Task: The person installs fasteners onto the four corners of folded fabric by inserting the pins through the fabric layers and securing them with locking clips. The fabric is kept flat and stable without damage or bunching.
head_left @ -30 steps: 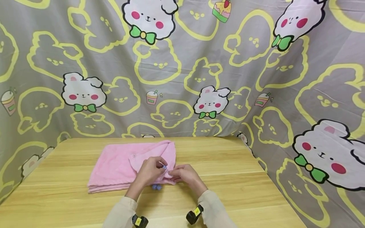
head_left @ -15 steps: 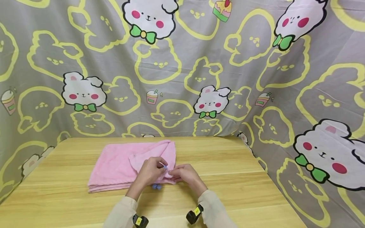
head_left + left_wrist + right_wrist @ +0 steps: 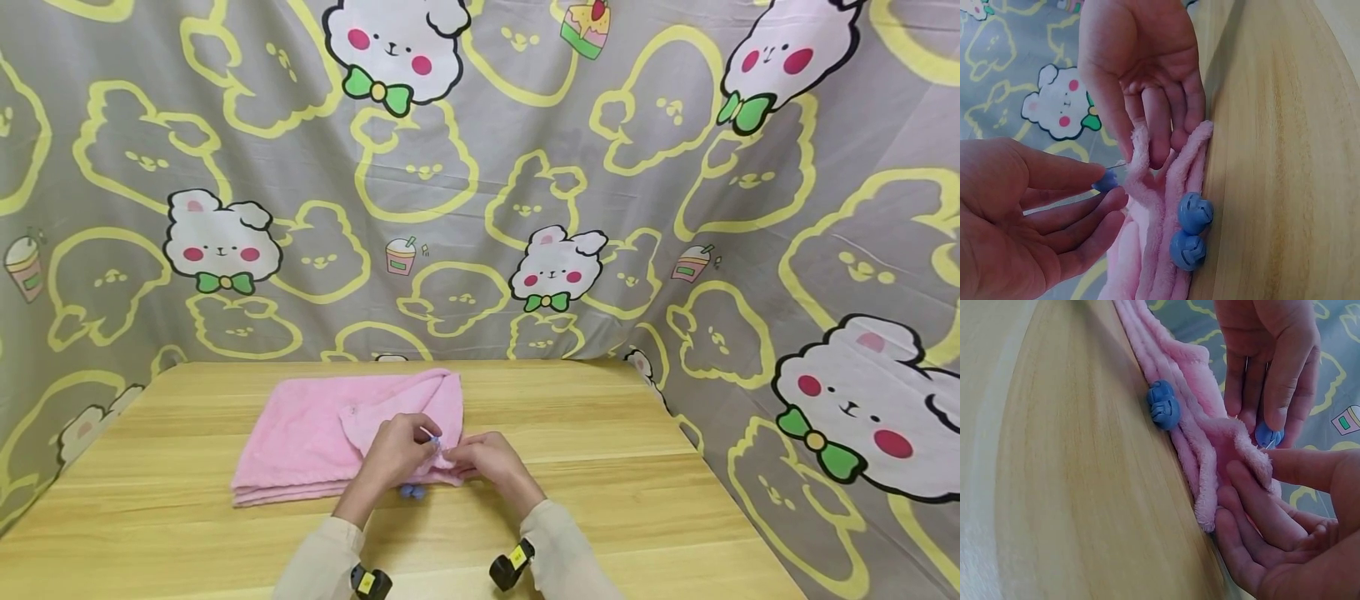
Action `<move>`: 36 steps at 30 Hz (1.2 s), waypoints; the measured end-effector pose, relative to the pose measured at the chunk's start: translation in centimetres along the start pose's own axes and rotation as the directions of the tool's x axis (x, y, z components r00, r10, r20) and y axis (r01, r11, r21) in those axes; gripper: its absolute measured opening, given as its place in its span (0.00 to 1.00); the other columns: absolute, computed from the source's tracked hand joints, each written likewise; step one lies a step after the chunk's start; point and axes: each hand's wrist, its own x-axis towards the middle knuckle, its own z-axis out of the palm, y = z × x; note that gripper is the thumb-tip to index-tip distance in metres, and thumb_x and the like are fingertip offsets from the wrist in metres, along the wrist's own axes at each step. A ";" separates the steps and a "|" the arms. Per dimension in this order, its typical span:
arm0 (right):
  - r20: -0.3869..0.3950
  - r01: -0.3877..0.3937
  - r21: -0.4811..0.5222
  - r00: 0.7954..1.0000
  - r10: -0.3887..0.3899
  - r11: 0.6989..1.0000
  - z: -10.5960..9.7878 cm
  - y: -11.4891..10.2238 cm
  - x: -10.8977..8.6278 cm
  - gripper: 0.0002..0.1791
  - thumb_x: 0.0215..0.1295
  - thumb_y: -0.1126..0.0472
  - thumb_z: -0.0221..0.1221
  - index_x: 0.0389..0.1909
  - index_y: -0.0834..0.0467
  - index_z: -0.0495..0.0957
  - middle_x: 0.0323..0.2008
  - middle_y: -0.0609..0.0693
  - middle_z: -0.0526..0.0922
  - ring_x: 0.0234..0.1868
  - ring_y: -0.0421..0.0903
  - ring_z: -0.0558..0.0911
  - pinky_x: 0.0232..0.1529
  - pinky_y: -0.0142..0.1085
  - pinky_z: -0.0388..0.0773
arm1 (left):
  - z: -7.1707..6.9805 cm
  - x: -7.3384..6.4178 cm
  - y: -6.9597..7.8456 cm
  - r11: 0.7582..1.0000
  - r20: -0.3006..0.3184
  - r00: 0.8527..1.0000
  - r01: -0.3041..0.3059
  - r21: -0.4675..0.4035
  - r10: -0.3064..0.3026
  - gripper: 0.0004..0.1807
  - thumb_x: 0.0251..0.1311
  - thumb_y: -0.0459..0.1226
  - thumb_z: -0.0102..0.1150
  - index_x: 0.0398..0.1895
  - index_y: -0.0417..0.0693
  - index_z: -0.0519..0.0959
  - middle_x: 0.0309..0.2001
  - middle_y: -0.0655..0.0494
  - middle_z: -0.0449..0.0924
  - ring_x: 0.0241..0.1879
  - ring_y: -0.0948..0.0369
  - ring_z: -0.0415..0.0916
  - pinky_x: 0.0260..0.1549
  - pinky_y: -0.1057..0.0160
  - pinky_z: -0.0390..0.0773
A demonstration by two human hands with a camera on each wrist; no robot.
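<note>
Pink cloth [image 3: 303, 433], illegible yellow wrist labels [image 3: 517, 556]

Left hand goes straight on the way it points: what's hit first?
Probably the raised edge of the pink cloth, just beyond the blue piece the left hand pinches. Whether the thin pin already touches it is unclear.

Left grip [image 3: 399, 450] pinching, right grip [image 3: 491, 460] pinching close beside it, forearms [image 3: 360, 500] angled inward

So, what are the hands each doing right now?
Left hand: closed, pinching a blue-headed pin.
Right hand: closed, pinching the pink plush cloth by its edge.
</note>
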 end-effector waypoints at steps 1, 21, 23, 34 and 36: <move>-0.002 0.001 -0.003 1.000 -0.001 1.000 0.0 0.0 0.0 0.10 0.58 0.63 0.67 0.30 0.69 0.84 0.25 0.52 0.88 0.26 0.40 0.84 0.35 0.37 0.85 | 0.0 0.0 0.0 1.000 -0.005 1.000 -0.001 0.002 0.001 0.06 0.55 0.28 0.68 0.35 0.44 0.86 0.29 0.53 0.88 0.33 0.58 0.85 0.37 0.54 0.81; 0.001 0.006 0.005 1.000 -0.006 1.000 0.0 0.1 0.0 0.13 0.57 0.64 0.67 0.35 0.73 0.85 0.26 0.55 0.89 0.27 0.40 0.85 0.36 0.38 0.85 | 0.5 -0.2 0.4 1.000 -0.030 0.999 -0.012 -0.015 0.011 0.05 0.55 0.28 0.70 0.34 0.43 0.90 0.32 0.52 0.90 0.34 0.58 0.86 0.37 0.56 0.83; 0.005 0.010 0.013 1.000 -0.010 1.000 0.0 0.1 0.0 0.14 0.56 0.64 0.67 0.36 0.74 0.85 0.28 0.58 0.89 0.28 0.40 0.85 0.36 0.38 0.85 | 0.5 -0.1 0.5 1.000 -0.032 0.999 -0.008 -0.028 0.007 0.05 0.56 0.27 0.68 0.34 0.42 0.90 0.33 0.50 0.90 0.35 0.57 0.87 0.38 0.56 0.83; 0.050 0.004 0.045 0.999 -0.006 0.999 -0.4 0.1 0.0 0.13 0.57 0.68 0.62 0.39 0.76 0.83 0.28 0.53 0.88 0.29 0.40 0.85 0.38 0.36 0.85 | 0.8 0.0 0.4 0.999 -0.040 0.999 -0.028 -0.033 0.027 0.03 0.55 0.31 0.72 0.30 0.45 0.86 0.27 0.57 0.87 0.29 0.64 0.82 0.34 0.59 0.81; 0.084 -0.004 0.057 0.996 -0.001 0.998 -0.5 0.1 0.0 0.13 0.58 0.70 0.60 0.39 0.77 0.82 0.27 0.51 0.87 0.30 0.41 0.85 0.40 0.37 0.85 | 0.9 0.0 0.3 0.999 -0.044 0.999 -0.024 -0.034 0.022 0.03 0.55 0.31 0.73 0.29 0.45 0.86 0.27 0.57 0.87 0.28 0.65 0.82 0.34 0.60 0.81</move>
